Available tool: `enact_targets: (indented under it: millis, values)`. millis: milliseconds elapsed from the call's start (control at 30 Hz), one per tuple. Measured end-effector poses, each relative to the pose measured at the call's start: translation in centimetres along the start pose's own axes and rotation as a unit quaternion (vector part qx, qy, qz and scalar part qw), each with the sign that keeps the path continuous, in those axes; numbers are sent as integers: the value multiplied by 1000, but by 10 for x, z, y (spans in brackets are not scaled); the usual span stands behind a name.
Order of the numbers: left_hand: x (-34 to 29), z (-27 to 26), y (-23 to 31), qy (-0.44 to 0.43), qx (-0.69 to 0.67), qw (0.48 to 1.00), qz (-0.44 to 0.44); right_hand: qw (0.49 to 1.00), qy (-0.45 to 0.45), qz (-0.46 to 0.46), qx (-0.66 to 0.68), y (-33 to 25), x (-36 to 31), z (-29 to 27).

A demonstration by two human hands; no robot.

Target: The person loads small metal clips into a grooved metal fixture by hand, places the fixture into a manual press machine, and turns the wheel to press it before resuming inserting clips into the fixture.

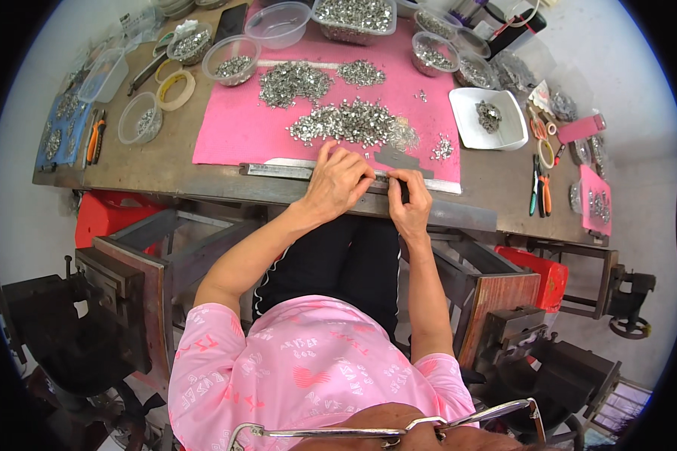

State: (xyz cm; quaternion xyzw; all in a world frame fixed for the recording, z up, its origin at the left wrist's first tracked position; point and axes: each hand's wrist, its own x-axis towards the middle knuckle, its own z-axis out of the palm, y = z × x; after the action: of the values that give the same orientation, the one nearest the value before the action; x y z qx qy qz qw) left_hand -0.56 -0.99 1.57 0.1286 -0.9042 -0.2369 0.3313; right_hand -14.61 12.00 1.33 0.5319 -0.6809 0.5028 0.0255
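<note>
Tubs [233,42] and white dish [510,126] of metal bits [489,116], left grip [334,180] and right grip [411,204] narrow

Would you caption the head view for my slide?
Left hand and right hand near piled metal pieces on pink mat.

Orange-handled pliers [95,142], red plastic stools [98,219].

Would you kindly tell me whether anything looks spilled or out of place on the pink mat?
One sparse cluster of loose silvery metal pieces on the rectangular pink mat, just left of the white square bowl, looks slightly stray, lying apart from the larger silvery heaps; it may be deliberate.
</note>
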Motion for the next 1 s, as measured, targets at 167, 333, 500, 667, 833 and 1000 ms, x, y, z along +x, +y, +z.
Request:
enact_targets:
  millis: [167, 333, 500, 667, 833, 1000]
  values:
    - [3, -4, -3, -31, -15, 999, -27, 1000, -2, -11, -11, -1, 2, 1]
    - [2, 0, -11, -23, -98, 993, -61, 1000, 0, -14, -5, -2, 2, 1]
    - [2, 6, 3, 22, 25, 999, -25, 1000, 27, -5, -1, 1, -1, 2]
    - [-6, -16, -3, 77, 0, 997, -8, 999, 38, -3, -17, 2, -4, -4]
    - [-41, -50, -18, 33, 122, 988, -88, 993, 3, -42, -107, 1, -16, -14]
    - [-50, -46, -20, 40, 39, 995, -87, 985, 13, -70, -155, 2, -29, -7]
